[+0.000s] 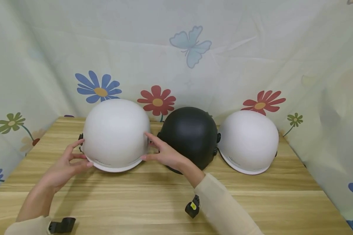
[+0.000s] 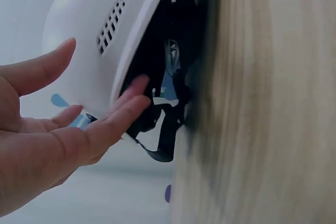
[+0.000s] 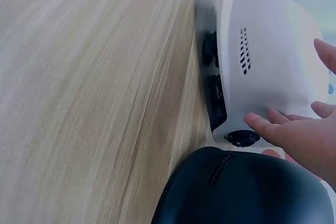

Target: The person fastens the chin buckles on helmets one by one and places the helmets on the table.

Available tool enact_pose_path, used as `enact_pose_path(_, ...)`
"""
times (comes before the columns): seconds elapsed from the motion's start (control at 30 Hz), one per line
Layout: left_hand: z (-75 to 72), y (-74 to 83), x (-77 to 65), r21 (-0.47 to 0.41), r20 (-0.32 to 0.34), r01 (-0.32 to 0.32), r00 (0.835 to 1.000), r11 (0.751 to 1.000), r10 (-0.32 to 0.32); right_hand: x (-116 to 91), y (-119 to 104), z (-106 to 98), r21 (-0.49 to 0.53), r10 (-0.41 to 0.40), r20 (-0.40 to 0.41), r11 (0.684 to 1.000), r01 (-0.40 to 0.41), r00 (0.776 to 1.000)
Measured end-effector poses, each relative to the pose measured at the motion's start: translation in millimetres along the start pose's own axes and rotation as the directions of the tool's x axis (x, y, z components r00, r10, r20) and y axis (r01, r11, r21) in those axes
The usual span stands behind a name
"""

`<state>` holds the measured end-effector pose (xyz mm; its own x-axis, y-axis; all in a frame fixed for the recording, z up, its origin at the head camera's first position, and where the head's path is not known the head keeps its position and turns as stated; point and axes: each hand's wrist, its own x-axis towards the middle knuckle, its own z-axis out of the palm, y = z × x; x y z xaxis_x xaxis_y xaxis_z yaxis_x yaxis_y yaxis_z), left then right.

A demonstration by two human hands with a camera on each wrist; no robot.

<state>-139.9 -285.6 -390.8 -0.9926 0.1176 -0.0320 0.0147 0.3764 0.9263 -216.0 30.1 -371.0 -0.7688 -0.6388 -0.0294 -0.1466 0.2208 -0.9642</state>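
Note:
On the left of the table, a large white helmet [image 1: 116, 133] sits dome up. My left hand [image 1: 66, 166] is at its left side, fingers extended and thumb near the front rim. In the left wrist view those fingers reach past the rim [image 2: 128, 61] towards the black lining and strap [image 2: 167, 140]. At the helmet's opposite side is my right hand [image 1: 167, 155], its fingers spread and fairly straight against the shell. The right wrist view has them just above a round black side fitting [image 3: 242, 138]. Neither hand curls round the helmet.
Right beside the white helmet stands a black helmet [image 1: 191, 137], partly behind my right hand. A second white helmet [image 1: 248, 140] is at the right. The wood-grain table [image 1: 153, 205] backs onto a flower-print curtain [image 1: 223, 75]. A small black device [image 1: 192, 207] is worn at my right wrist.

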Motion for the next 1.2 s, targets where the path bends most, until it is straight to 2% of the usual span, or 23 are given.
enact_pose_path(0.13,0.2,8.3,-2.2,-0.03,-0.075,-0.076,0.994,0.997,0.074,-2.0,-2.0,1.1,0.034,-0.026,-0.024,0.999,0.027,0.999)
enact_pose_path(0.27,4.1,16.8,-3.2,-0.095,-0.143,-0.17,0.977,0.981,0.155,-3.9,-2.1,2.6,0.122,-0.034,-0.037,0.992,0.038,0.999)
enact_pose_path(0.47,10.7,27.6,-5.1,-0.222,-0.224,-0.249,0.954,0.943,0.199,-5.7,-0.1,5.4,0.209,-0.038,-0.022,0.977,0.042,0.999)
enact_pose_path(0.73,18.3,34.8,-4.7,-0.344,-0.212,-0.306,0.946,0.888,0.244,-8.2,1.6,5.0,0.225,-0.036,-0.004,0.974,0.036,0.999)
enact_pose_path(0.9,22.2,39.8,-5.5,-0.4,-0.193,-0.357,0.933,0.844,0.304,-10.1,3.1,2.1,0.22,-0.052,0.008,0.974,0.049,0.999)
enact_pose_path(0.97,23.3,41.8,-6.2,-0.409,-0.189,-0.371,0.928,0.834,0.32,-11.5,2.1,1.4,0.216,-0.053,0.009,0.975,0.049,0.999)
enact_pose_path(1.1,24.7,46.7,-7.7,-0.394,-0.195,-0.377,0.925,0.838,0.325,-14.8,-3.4,0.6,0.204,-0.04,0.0,0.978,0.04,0.999)
enact_pose_path(1.2,25.9,52.3,-10.4,-0.344,-0.203,-0.367,0.928,0.865,0.313,-17.0,-8.1,-0.1,0.179,-0.033,-0.009,0.983,0.034,0.999)
